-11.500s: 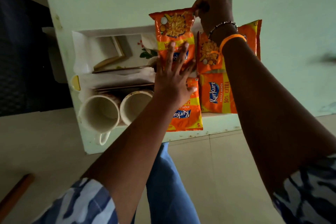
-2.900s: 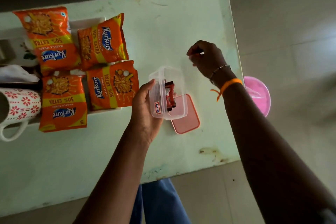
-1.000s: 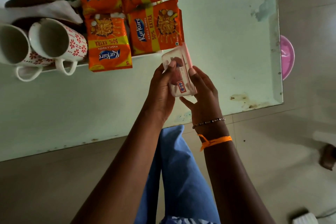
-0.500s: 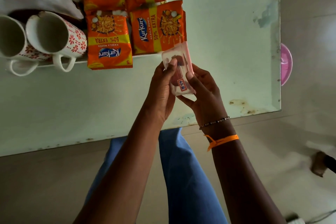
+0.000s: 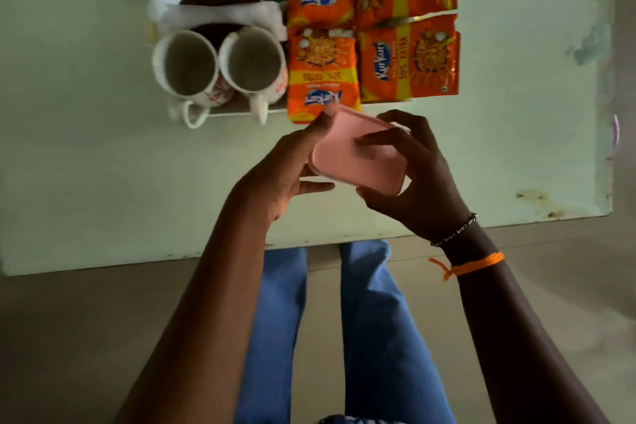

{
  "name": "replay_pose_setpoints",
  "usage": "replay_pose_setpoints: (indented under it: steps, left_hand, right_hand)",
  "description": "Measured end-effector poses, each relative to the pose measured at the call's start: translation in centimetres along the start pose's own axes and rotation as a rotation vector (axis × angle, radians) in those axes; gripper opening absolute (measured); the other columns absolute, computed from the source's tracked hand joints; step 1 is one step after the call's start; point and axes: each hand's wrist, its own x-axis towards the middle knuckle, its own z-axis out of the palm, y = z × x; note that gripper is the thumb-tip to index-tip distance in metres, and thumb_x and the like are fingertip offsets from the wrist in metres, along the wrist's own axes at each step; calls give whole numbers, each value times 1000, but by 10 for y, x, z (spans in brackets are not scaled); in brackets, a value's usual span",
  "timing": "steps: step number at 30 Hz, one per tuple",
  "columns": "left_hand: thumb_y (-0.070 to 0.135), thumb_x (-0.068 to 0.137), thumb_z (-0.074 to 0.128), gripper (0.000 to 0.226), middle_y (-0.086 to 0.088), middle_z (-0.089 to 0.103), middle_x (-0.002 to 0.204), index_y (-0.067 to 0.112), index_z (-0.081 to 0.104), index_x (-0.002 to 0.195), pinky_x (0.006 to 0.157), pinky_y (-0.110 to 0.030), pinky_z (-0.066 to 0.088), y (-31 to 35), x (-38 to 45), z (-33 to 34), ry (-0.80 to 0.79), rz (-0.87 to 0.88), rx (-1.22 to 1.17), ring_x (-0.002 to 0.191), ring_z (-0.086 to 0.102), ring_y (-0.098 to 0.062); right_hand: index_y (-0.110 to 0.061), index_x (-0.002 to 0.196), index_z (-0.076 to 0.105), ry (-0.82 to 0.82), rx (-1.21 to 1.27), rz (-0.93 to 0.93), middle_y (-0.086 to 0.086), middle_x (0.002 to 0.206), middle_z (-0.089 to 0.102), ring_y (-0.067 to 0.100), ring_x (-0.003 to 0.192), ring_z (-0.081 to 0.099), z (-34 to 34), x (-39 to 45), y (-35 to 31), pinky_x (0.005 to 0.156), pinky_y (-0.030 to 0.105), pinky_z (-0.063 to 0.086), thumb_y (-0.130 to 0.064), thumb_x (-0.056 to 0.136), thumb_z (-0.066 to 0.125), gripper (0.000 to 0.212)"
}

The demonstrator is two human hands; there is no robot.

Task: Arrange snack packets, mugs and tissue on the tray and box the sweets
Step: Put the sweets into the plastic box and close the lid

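While both hands (image 5: 347,169) grip pink-lidded box (image 5: 358,157), bare table (image 5: 103,165) left, near edge close

orange and yellow snack packets (image 5: 371,27), white mugs (image 5: 220,69) with red flower print, pink lid (image 5: 358,158), pale green bench (image 5: 86,165), orange wrist thread (image 5: 476,263)

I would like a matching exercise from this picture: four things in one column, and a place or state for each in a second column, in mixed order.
Things:
1. pink lid
2. two mugs
3. snack packets
4. orange thread

Places or states:
A. tied round the right wrist
B. lying flat, four together, on the right part of the tray
C. held between both hands above the table
D. standing side by side, empty, handles toward the person

Pairs: 1-C, 2-D, 3-B, 4-A
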Motion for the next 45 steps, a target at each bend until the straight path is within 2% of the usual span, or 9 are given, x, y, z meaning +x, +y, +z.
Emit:
replay_pose_setpoints:
  steps: [6,9,11,15,19,28,35,39,45]
  left_hand:
    - [59,91,29,50,-12,68,109,23,58,108,83,-40,57,-14,-22,-37,194,37,-19,98,67,-25]
    - [61,92,19,49,-9,67,106,30,55,101,81,-38,57,-22,-29,-46,266,76,-55,96,66,-21]
    - [63,91,16,49,-5,65,96,33,55,89,80,-39,56,-27,-27,-49,360,97,-64,90,64,-17]
    - [60,92,23,49,7,56,66,28,47,65,61,-23,50,-37,-16,-52,547,165,-66,63,57,-5]
    - [53,94,30,46,9,53,58,20,47,67,42,-8,38,-39,-12,-50,585,248,-30,47,50,6]
    - [56,89,36,23,15,61,83,43,54,82,54,-9,48,4,-7,-62,541,334,-124,68,60,11]
    - [15,77,61,16,2,60,88,24,49,83,77,-36,47,81,28,-114,468,420,-174,82,58,-12]
    - [14,81,63,29,-4,67,105,13,62,110,81,-21,48,115,52,-150,452,439,158,90,63,-9]
    - [6,85,56,39,2,63,123,18,60,122,95,-25,47,138,90,-172,514,405,381,115,57,-13]
  right_hand:
    - [-9,133,38,74,381,140,8,136,41,21,124,46,51,9,-36,92,28,51,-18,73,74,70]
    - [-18,103,57,282,558,564,13,117,59,28,109,58,86,20,-52,91,44,51,-40,94,43,27]
    - [-24,79,57,313,509,700,7,94,63,27,96,60,105,27,-53,86,44,52,-49,95,31,40]
    - [0,74,57,462,446,601,4,66,52,12,64,45,121,35,-45,56,22,35,-45,96,34,55]
    - [-9,67,49,477,449,540,-1,58,43,5,53,36,120,40,-44,52,20,30,-40,96,36,45]
    - [-13,82,54,321,493,388,-4,73,55,7,68,50,88,82,-65,63,29,42,-36,95,38,31]
    - [-20,75,38,207,532,400,-2,78,42,32,92,49,59,166,-94,89,69,42,-9,94,43,21]
    - [-20,71,44,179,485,387,0,77,48,26,87,54,56,219,-100,71,47,57,0,89,45,27]
    - [-3,111,64,221,81,321,19,110,67,34,100,65,73,272,-86,89,48,54,1,84,46,33]
